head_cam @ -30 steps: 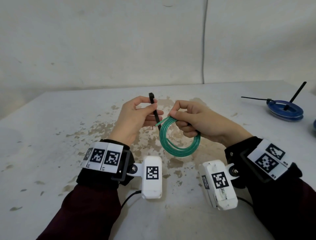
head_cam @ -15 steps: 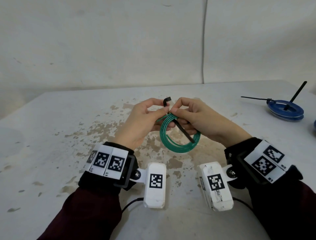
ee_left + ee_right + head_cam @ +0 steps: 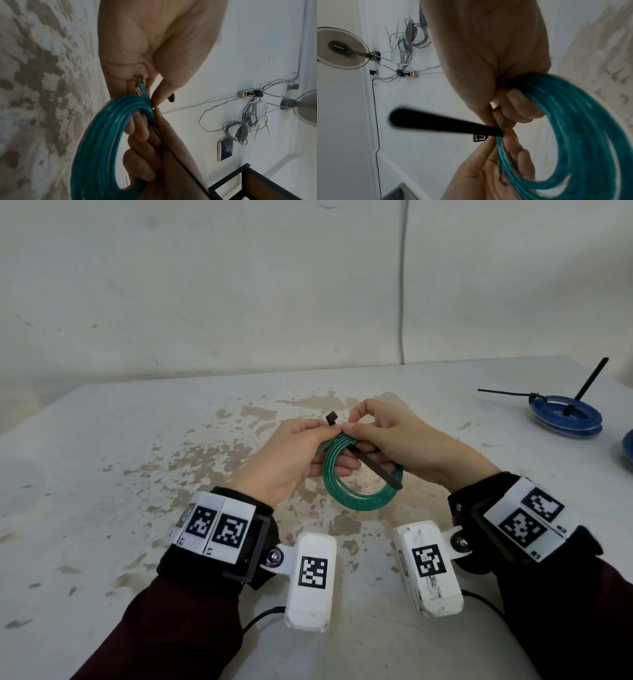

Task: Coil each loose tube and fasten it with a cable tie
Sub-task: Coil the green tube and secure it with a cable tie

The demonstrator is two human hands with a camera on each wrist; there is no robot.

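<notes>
A green tube coil [image 3: 363, 498] hangs upright above the table between my two hands. A black cable tie [image 3: 376, 470] lies across its top: the head pokes up above my thumbs and the strap slants down to the right through the ring. My left hand [image 3: 329, 434] pinches the tie near its head against the coil's top. My right hand [image 3: 363, 433] grips the coil [image 3: 573, 121] beside it, with fingers through the ring. In the right wrist view the strap [image 3: 436, 123] points at the camera. In the left wrist view the coil [image 3: 102, 135] lies over my left fingers [image 3: 139, 129].
The white table [image 3: 137, 440] has worn brown patches. At the back right lies a blue tube coil [image 3: 565, 419] fastened with black cable ties whose tails stick out. Another blue item [image 3: 628, 445] shows at the right edge. A wall stands close behind.
My left hand has brought the cable tie rightward to the coil. The tie stood apart and upright; it now lies across the coil's top, its strap through the ring.
</notes>
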